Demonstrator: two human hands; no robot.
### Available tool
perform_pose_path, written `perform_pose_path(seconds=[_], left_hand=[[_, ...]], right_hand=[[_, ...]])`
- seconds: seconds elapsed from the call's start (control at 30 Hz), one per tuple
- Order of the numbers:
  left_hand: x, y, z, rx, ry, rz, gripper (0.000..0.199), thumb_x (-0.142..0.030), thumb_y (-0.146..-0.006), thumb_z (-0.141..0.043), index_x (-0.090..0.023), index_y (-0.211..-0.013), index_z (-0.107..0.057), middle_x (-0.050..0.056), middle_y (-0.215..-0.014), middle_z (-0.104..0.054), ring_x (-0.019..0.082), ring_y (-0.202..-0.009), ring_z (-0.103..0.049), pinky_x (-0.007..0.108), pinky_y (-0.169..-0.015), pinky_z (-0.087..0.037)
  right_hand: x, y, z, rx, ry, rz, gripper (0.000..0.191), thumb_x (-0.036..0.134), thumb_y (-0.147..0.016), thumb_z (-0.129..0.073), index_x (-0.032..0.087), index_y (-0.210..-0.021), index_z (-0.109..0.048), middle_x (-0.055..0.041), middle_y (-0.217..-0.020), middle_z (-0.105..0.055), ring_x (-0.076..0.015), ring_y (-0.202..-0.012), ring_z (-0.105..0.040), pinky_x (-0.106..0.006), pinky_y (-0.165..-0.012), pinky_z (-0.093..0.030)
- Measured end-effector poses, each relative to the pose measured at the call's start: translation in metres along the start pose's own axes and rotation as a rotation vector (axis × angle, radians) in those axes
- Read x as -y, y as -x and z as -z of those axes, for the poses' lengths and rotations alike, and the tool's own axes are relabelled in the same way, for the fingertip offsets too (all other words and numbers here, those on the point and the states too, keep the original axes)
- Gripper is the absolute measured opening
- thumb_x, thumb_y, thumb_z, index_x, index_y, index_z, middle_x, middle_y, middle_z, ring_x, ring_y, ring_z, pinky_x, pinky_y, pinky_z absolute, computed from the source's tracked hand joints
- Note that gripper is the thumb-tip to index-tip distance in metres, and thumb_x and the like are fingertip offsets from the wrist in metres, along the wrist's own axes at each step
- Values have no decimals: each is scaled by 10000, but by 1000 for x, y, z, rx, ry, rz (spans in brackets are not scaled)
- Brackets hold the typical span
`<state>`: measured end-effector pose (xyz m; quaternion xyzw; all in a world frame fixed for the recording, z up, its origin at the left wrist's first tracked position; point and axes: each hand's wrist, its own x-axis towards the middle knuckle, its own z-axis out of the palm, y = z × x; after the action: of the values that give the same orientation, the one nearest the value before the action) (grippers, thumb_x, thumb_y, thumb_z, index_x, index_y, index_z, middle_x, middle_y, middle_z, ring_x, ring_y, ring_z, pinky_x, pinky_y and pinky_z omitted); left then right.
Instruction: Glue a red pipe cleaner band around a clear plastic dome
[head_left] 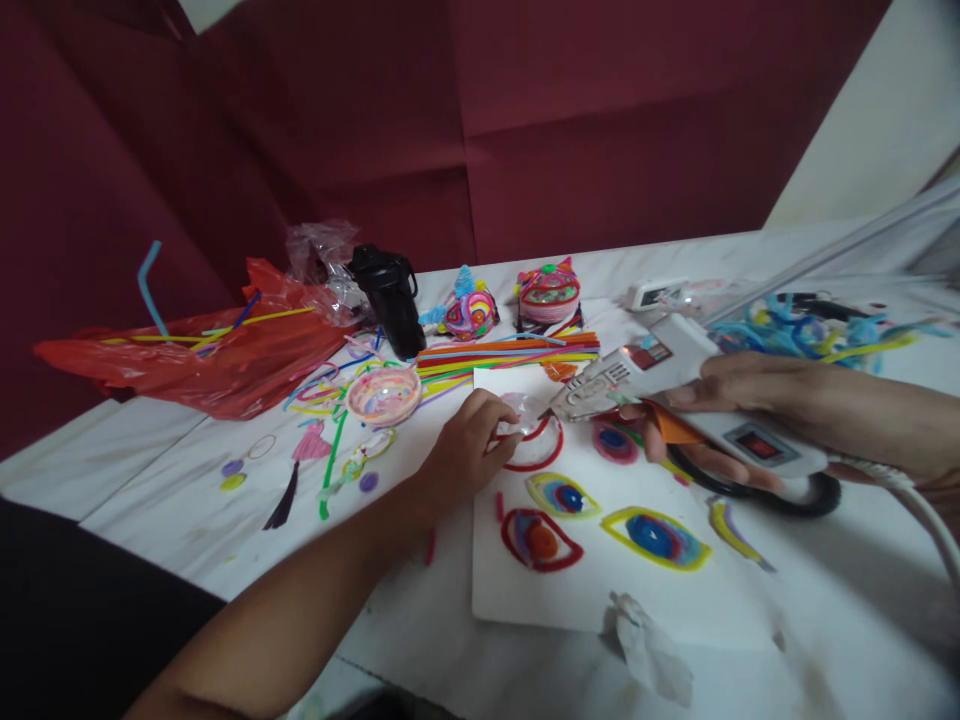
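Observation:
In my right hand (697, 420) is a white hot glue gun (679, 365) with an orange trigger and a red switch, its nozzle pointing left. The tip is at a clear round piece (523, 408) with a red pipe-cleaner rim (551, 448); whether it touches is hard to make out. At the left edge of that piece, my left hand (474, 435) pinches with thumb and finger. Beneath lies a white board (495, 600) bearing several pipe-cleaner eyes, among them a yellow-rimmed blue eye (656, 538) and a red-rimmed orange eye (541, 540).
A pink bowl (384, 395), a black bottle (390, 300) and a red plastic bag (202, 360) stand left. Behind the board lie bundled pipe cleaners (510, 353) and two colourful ornaments. Blue scraps (787, 330) lie right. Crumpled tissue (649, 645) is in front; a white cord (900, 485) trails right.

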<state>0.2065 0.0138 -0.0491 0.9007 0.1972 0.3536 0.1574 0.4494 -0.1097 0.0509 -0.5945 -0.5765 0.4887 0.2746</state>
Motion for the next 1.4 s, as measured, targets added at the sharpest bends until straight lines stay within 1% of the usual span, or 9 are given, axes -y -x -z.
perform_pose_path(seconds=[0.07,0.13,0.33,0.47,0.6,0.8,1.0,1.2,1.4], left_hand=[[0,0,1,10,-6,8,145,-233,-858,-550,-198,-998,-553,38,-940,-549,140,-796,-543,288,-747,-470],[0,0,2,20,-11,7,173,-242,-868,-541,-198,-1035,-556,40,-952,-547,136,-787,-543,291,-756,-473],[-2,-1,3,38,-54,-20,261,-289,-830,-593,-188,-1068,-553,65,-1012,-546,161,-872,-565,303,-773,-495],[-3,-1,0,24,-117,-1,324,-337,-798,-627,-193,-1079,-556,72,-1042,-551,184,-922,-571,325,-800,-503],[-4,-2,-2,5,-140,-7,297,-297,-796,-615,-175,-1064,-574,72,-1020,-555,183,-928,-576,319,-816,-504],[-6,-3,-2,2,-149,3,268,-268,-803,-591,-192,-1060,-583,65,-1014,-559,180,-935,-578,322,-835,-502],[-5,-3,-1,23,-134,26,261,-259,-809,-579,-193,-1061,-582,69,-1021,-558,184,-943,-578,324,-837,-500],[-5,-3,0,16,-133,15,247,-245,-813,-574,-194,-1054,-579,69,-1015,-557,179,-939,-575,322,-839,-496],[-5,-3,0,6,-144,19,242,-256,-814,-576,-195,-1048,-586,80,-1061,-550,191,-990,-571,331,-874,-489]], right_hand=[[1,0,0,34,-92,-30,378,386,-897,-406,203,-698,-669,-7,-457,-522,-87,-345,-410,-220,-315,-277],[-1,0,1,52,-149,-37,366,410,-887,-434,199,-709,-674,-15,-501,-557,-81,-361,-436,-209,-325,-309],[-11,-6,6,81,-171,13,365,497,-820,-511,192,-705,-675,-29,-496,-579,-82,-342,-435,-206,-288,-245],[-8,-5,5,70,-136,11,371,487,-844,-481,206,-703,-678,-19,-497,-574,-85,-361,-448,-204,-308,-304],[-3,-2,3,52,-116,15,348,460,-854,-473,216,-708,-675,-10,-500,-575,-90,-369,-451,-225,-358,-371],[-5,-4,3,58,-127,46,357,477,-836,-492,206,-692,-674,-14,-467,-567,-97,-354,-434,-227,-308,-284],[0,0,3,57,-111,4,370,419,-864,-464,181,-673,-673,-1,-495,-570,-84,-372,-470,-210,-388,-392],[-3,-1,4,80,-141,-9,338,453,-842,-516,186,-709,-674,-1,-500,-579,-76,-380,-472,-198,-394,-378],[-4,-2,6,94,-122,-2,368,476,-844,-491,194,-691,-670,-5,-498,-576,-82,-383,-450,-211,-380,-339]])
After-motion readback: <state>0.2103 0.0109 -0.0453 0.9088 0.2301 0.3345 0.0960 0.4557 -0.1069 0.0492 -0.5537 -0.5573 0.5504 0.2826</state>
